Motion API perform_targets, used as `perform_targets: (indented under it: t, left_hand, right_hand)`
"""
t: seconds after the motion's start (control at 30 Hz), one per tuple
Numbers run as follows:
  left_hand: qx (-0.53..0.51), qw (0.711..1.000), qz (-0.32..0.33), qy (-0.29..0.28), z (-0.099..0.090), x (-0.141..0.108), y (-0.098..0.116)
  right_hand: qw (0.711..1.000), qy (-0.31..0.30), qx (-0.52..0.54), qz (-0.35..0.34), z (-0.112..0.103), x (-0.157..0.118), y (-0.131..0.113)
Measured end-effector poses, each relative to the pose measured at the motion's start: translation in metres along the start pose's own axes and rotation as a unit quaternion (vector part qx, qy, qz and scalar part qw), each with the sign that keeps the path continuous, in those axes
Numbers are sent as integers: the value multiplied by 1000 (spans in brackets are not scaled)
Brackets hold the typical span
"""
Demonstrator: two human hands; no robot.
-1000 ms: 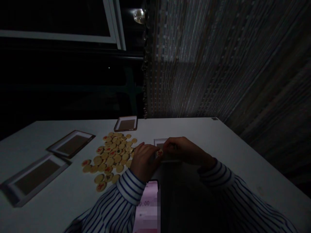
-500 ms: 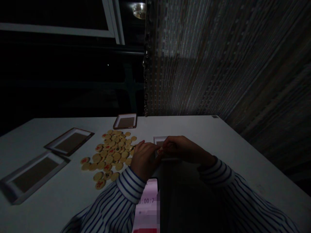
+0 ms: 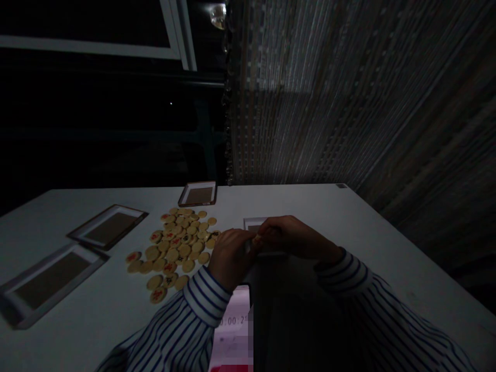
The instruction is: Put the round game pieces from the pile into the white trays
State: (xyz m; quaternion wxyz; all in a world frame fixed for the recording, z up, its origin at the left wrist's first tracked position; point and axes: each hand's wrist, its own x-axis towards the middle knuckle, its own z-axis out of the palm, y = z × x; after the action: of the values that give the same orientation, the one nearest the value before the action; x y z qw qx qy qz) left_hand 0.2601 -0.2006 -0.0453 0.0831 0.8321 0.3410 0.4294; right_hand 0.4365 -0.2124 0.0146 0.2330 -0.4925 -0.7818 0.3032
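My left hand [image 3: 231, 254] and my right hand [image 3: 292, 237] meet fingertip to fingertip in front of me. Pinched between them is a small round xiangqi piece [image 3: 257, 239], mostly hidden by the fingers. Below the hands lies an open shallow box [image 3: 250, 221], largely covered by my right hand. Just left of my left hand spreads a loose pile of xiangqi pieces [image 3: 172, 254], pale wooden discs, some showing red or dark characters and others blank side up.
On the white table [image 3: 387, 289], one open box [image 3: 199, 195] lies behind the pile; two more, a brown-edged box [image 3: 108, 227] and a larger box [image 3: 54, 279], lie at left. A lit phone [image 3: 232, 310] showing a timer sits near my left sleeve. A bead curtain [image 3: 310, 103] hangs behind.
The piece between my fingers has turned, so its red character no longer shows. Fingers of my left hand have lowered and closed in slightly. The view has shifted a little.
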Motion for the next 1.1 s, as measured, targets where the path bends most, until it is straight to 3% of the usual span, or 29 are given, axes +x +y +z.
perform_targets:
  t: [0.13,0.23,0.33,0.47,0.7,0.9,1.1]
  left_hand:
    - [-52,998,-43,-4,1,-2,-2]
    - [-89,990,-111,-6,1,-3,-2]
    - [-137,971,-193,-14,1,-2,0]
    - [-218,943,-250,-20,-1,2,5]
    - [-287,903,-319,-8,-4,6,9]
    - [-294,891,-340,58,-2,5,5]
    - [-295,885,-356,58,-4,8,10]
  right_hand:
    - [1000,-2,-7,4,-1,0,-1]
    - [1000,-10,1,-4,-1,-1,-1]
    - [1000,-7,-12,-19,-1,-1,0]
    - [999,-15,-30,-36,-2,0,1]
    - [997,17,-60,-51,1,1,-1]
    - [973,59,-197,-107,7,3,-3]
    - [951,60,-281,-113,12,3,-6]
